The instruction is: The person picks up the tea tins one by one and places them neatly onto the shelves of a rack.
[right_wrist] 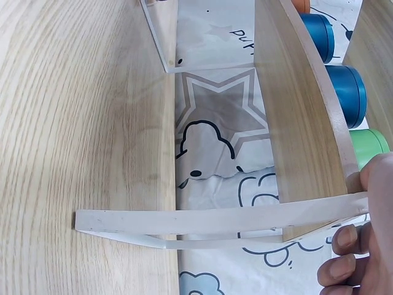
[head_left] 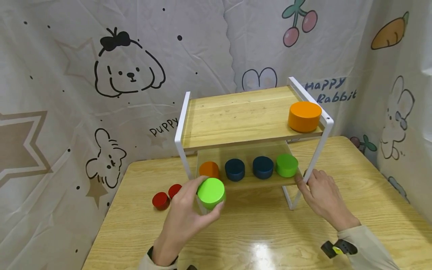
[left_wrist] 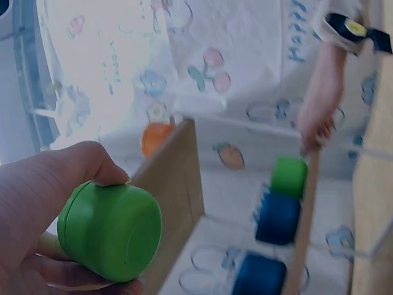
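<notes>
My left hand (head_left: 183, 213) holds a bright green round tin (head_left: 211, 193) between thumb and fingers, in front of the left end of a two-tier wooden shelf (head_left: 233, 116) with white metal legs. In the left wrist view the green tin's smooth rounded end faces the camera. My right hand (head_left: 322, 195) grips the right end of the lower board, by the white leg, its thumb at the front edge. On that lower board stand an orange tin (head_left: 209, 169), two dark blue tins (head_left: 234, 169) and another green tin (head_left: 287, 165), which is nearest the right hand.
A larger orange tin (head_left: 305, 116) stands at the right end of the top board. Two red tins (head_left: 161, 201) are on the wooden table (head_left: 135, 232), left of the shelf, one partly behind the left hand. Printed cloth (head_left: 209, 45) hangs behind the table.
</notes>
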Demonstrator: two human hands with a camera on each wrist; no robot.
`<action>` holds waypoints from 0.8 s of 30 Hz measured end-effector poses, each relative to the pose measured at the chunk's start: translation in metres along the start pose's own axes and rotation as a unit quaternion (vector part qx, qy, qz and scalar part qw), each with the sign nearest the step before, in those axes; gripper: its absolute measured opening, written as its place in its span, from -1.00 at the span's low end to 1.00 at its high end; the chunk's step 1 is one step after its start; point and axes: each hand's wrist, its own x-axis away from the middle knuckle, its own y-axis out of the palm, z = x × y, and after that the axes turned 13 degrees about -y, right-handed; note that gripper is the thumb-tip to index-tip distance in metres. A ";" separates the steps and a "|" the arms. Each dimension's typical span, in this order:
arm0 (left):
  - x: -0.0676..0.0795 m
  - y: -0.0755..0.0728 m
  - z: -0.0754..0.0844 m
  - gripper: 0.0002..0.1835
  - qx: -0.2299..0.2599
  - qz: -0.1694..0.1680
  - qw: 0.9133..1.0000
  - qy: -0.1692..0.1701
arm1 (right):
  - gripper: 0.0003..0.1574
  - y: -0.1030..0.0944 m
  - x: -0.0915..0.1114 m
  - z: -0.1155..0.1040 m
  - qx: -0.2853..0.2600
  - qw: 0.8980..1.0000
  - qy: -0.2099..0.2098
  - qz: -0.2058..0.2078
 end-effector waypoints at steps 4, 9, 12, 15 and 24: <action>-0.013 0.001 0.018 -0.40 0.017 -0.022 0.999 0.029 | -0.56 0.001 0.000 0.000 0.002 1.000 -0.007 0.003; -0.038 0.000 0.040 -0.37 0.028 -0.038 0.997 0.062 | -0.55 0.000 0.000 -0.001 0.001 1.000 -0.010 0.005; -0.055 0.002 0.050 -0.38 0.027 -0.040 0.996 0.079 | -0.55 -0.001 0.000 0.000 -0.001 1.000 -0.007 0.003; -0.068 0.005 0.057 -0.41 0.028 -0.038 0.995 0.088 | -0.56 -0.001 -0.001 0.000 -0.004 1.000 -0.006 0.001; -0.102 0.012 0.075 -0.40 0.018 -0.042 0.995 0.092 | -0.57 -0.001 -0.001 0.000 -0.004 1.000 -0.003 -0.005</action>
